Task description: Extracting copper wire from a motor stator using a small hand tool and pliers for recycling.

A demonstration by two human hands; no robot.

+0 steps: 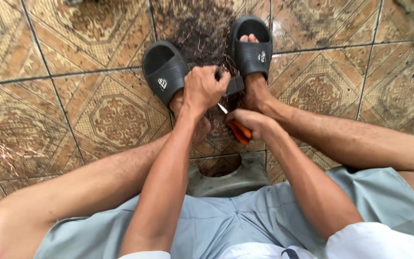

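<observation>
My left hand (202, 88) is closed around a thin dark cable or strip (234, 85) held between my feet. My right hand (250, 122) grips an orange-handled knife (239, 132) whose pale blade (222, 108) points up toward the left hand and the cable. Both hands meet just above the floor, between two black slide sandals (164, 69) (251, 45) on my feet. What the left fist covers is hidden.
Dark shavings and thin wire strands (197, 33) litter the patterned brown floor tiles (116, 120) ahead of the sandals. More fine strands (5, 158) lie at the left. A grey plastic stool (226, 177) shows between my knees.
</observation>
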